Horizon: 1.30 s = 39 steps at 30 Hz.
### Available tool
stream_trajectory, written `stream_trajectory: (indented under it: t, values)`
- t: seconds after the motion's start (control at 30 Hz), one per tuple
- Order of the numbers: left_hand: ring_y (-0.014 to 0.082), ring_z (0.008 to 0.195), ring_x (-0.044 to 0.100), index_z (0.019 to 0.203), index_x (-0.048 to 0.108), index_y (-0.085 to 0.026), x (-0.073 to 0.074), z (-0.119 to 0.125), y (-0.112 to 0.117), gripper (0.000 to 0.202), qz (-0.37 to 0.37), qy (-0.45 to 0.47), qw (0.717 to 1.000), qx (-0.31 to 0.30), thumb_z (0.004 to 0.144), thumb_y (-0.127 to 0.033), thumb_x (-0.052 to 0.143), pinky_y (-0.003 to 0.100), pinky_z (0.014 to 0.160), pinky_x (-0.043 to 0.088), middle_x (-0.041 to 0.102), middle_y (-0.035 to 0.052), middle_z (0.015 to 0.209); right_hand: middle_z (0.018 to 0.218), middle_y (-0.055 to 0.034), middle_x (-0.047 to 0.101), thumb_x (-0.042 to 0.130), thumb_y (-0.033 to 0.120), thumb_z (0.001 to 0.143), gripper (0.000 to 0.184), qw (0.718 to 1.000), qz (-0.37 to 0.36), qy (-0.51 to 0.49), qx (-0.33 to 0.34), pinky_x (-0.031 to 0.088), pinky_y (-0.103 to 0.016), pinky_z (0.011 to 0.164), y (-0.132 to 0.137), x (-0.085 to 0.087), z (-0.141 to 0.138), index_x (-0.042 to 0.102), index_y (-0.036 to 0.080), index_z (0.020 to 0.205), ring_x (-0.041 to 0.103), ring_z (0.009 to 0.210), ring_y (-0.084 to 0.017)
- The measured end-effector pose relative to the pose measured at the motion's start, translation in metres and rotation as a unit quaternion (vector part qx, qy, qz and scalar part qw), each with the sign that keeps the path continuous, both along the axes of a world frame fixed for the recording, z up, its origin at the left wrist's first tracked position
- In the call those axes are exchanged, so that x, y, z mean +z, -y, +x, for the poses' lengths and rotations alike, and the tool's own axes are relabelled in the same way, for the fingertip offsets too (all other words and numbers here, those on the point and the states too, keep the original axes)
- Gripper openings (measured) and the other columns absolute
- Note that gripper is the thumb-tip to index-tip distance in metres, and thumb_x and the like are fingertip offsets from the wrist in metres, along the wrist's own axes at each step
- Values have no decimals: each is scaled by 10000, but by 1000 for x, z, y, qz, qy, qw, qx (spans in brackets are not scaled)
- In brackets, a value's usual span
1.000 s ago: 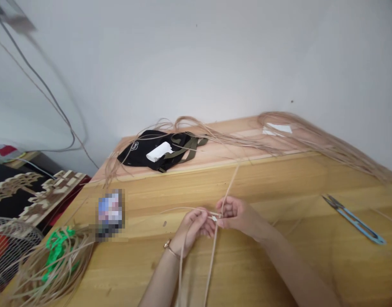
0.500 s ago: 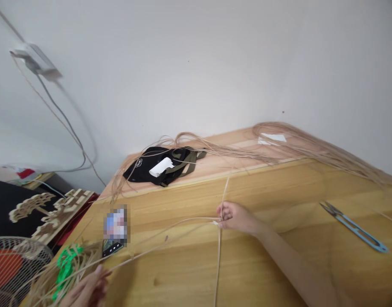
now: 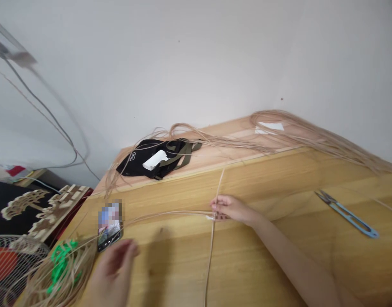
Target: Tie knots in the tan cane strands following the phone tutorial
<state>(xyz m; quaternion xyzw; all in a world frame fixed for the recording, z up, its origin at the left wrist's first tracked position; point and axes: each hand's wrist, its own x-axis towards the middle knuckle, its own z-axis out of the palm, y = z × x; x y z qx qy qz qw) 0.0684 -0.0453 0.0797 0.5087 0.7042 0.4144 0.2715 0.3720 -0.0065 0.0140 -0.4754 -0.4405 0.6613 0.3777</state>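
Observation:
My right hand (image 3: 230, 209) pinches thin tan rattan strands where they cross over the wooden table (image 3: 262, 264). One upright rattan strand (image 3: 209, 256) runs from above the fingers down to the bottom edge. Other strands (image 3: 170, 213) stretch left from the pinch toward the phone. A small white scrap (image 3: 210, 218) shows just by the fingertips. My left hand (image 3: 114, 273), slightly blurred, is raised over the table in front of the phone (image 3: 110, 232). Its fingers are bent, a gap shows between them and the thumb, and I see nothing held there.
A rattan coil with green ties (image 3: 63, 264) lies at lower left beside a fan guard (image 3: 15, 264). Blue-handled thread snips (image 3: 349, 215) rest at right. Along the wall are a black bag (image 3: 135, 162) and long loose rattan bundles (image 3: 336, 147).
My left hand has let go of the strands at lower left and moved right and up. My right hand keeps its pinch at the crossing. The view has shifted slightly.

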Motion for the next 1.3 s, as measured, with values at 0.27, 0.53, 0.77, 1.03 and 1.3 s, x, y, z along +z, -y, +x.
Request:
stream_trajectory:
  t: [0.27,0.53,0.77,1.03,1.3]
  values:
    - [171,693,578,806,616,-174,-53,137,-14,151,-81,61,943,-317,714,-264,537,267,664,438,646,52,776,646,20,579,554,451,714,315,1000,-7,-2,-5,413,-204,521,0,-2,1,530,153,815,530,504,-65]
    - [114,531,531,740,579,-122,-63,146,-17,141,-169,243,916,-271,617,-181,615,230,558,426,596,16,600,653,-18,609,508,443,755,312,997,-1,66,-38,359,-180,447,4,-4,13,540,142,679,536,503,-78]
    - [120,569,560,756,592,-117,-71,152,-10,200,-120,309,918,-216,591,-211,655,238,580,457,625,39,652,684,-26,632,552,443,719,320,997,15,73,-1,388,-210,527,12,1,20,602,134,785,551,567,-105]
    - [177,737,599,856,601,-147,-68,153,-2,182,-19,110,958,-263,715,-246,543,297,692,476,649,85,820,631,20,572,673,249,592,298,998,46,35,-7,408,-227,588,17,7,7,549,134,836,534,561,-94]
    - [247,1015,457,1080,515,-180,-36,109,-31,414,147,-313,883,-318,675,-110,465,408,868,345,537,104,1081,647,4,581,650,207,561,269,998,29,34,54,398,-201,462,17,15,11,545,128,795,486,483,-71]
